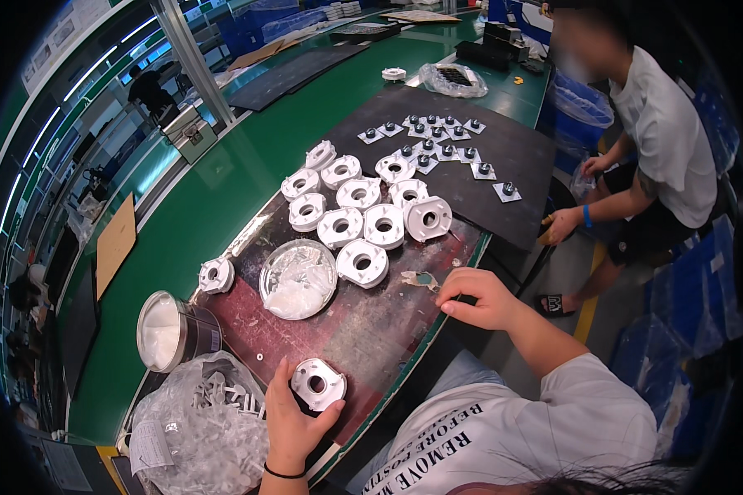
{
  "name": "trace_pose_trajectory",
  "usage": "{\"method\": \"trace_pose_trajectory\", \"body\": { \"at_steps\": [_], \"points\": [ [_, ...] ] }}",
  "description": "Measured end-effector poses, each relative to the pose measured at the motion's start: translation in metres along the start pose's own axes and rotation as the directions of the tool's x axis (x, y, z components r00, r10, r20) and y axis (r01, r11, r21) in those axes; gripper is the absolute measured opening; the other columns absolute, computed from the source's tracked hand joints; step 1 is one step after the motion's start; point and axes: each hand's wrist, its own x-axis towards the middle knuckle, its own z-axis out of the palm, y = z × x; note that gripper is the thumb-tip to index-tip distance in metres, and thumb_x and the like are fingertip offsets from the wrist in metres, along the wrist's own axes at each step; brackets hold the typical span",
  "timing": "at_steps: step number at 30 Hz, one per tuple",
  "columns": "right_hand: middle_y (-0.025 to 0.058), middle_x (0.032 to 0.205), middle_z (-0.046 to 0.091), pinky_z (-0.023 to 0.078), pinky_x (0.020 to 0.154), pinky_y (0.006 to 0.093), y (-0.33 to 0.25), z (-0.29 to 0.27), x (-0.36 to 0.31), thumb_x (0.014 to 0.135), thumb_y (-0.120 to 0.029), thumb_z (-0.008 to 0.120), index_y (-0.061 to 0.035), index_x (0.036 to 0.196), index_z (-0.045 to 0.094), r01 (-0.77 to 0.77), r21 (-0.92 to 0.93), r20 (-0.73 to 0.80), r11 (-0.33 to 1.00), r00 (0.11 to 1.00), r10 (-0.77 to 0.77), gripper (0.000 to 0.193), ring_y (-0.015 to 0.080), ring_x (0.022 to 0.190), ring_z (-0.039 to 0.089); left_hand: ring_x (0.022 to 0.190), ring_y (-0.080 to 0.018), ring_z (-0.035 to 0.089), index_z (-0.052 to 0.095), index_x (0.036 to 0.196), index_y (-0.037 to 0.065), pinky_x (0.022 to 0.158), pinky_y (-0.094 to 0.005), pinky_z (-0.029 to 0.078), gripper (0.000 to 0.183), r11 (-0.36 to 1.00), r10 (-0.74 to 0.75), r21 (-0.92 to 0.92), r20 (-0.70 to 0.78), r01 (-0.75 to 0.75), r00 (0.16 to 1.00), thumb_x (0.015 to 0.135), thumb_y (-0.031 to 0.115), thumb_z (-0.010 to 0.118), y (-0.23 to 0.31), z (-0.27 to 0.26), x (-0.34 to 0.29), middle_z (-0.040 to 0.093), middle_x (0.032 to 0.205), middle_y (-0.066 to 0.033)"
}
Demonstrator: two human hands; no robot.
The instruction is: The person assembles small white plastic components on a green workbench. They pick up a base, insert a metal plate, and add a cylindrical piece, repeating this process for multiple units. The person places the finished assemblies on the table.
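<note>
My left hand [295, 425] is closed around the rim of a white round plastic housing [333, 391] with a hole in its middle, at the table's near edge. To the right, my right hand [485, 302] pinches a small thin flat tool [422, 280], its tip smeared pale; its exact kind is unclear. Several similar white housings stand grouped beyond my hands, among them a nearer one [376, 266]. Left of that one lies a round clear dish [322, 285] holding white paste. Another housing [215, 275] sits alone at the left.
At the left stands a tub [202, 326] of white paste, beside a clear bag [198, 437] of white plastic parts. Several square plates with dark centres [508, 192] lie on a black mat [520, 157]. A co-worker [664, 124] sits at the right, near blue crates [698, 280].
</note>
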Motion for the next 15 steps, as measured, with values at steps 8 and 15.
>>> {"method": "trace_pose_trajectory", "body": {
  "at_steps": [8,15],
  "points": [
    [0.0058,0.081,0.063,0.046,0.070,0.0323,0.001,-0.006,0.003,0.081,-0.013,0.064,-0.0049,0.085,0.065,0.009,-0.059,-0.025,0.998,1.000,-0.010,0.009,0.0219,0.077,0.060,0.106,-0.0362,0.052,0.029,0.134,-0.004,0.092,-0.0426,0.040,0.096,1.000,-0.017,-0.009,0.001,0.017,1.000,0.060,0.027,0.082,0.003,-0.001,0.001,0.055,0.118,-0.0197],
    [0.0060,0.080,0.062,0.046,0.068,0.0316,-0.004,-0.017,0.013,0.081,-0.015,0.065,-0.0048,0.085,0.065,0.009,-0.119,-0.072,0.993,0.997,-0.018,0.011,0.0211,0.076,0.059,0.107,-0.0362,0.052,0.029,0.135,-0.004,0.092,-0.0430,0.040,0.097,1.000,-0.006,-0.021,0.003,0.006,1.000,0.060,0.026,0.082,0.000,-0.001,0.001,0.055,0.118,-0.0196]
  ]
}}
